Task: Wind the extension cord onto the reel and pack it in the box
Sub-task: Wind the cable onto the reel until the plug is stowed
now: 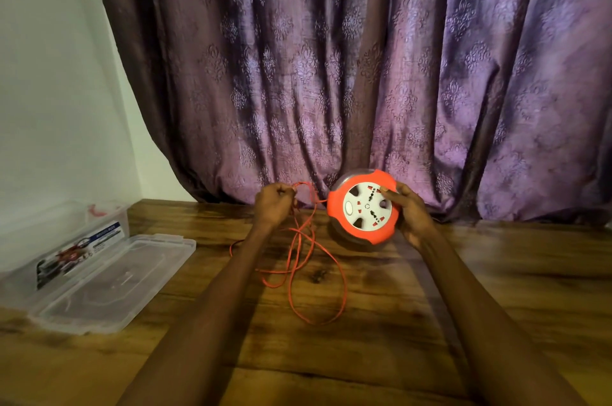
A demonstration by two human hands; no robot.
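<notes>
Both hands busy: my left hand (pixel 274 203) pinches the orange cord (pixel 299 260), my right hand (pixel 410 212) grips the reel (pixel 362 207) above the table (pixel 364 356).

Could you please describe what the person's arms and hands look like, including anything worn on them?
Both forearms are bare right to the bottom edge of the picture, with no sleeves in view. The left hand and right hand wear no gloves, and no watch, bracelet or ring shows.

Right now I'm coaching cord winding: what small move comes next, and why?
Probably turn the reel, held in the right hand, while the left hand feeds the cord it pinches: loose loops lie on the table, so winding isn't finished.
</notes>
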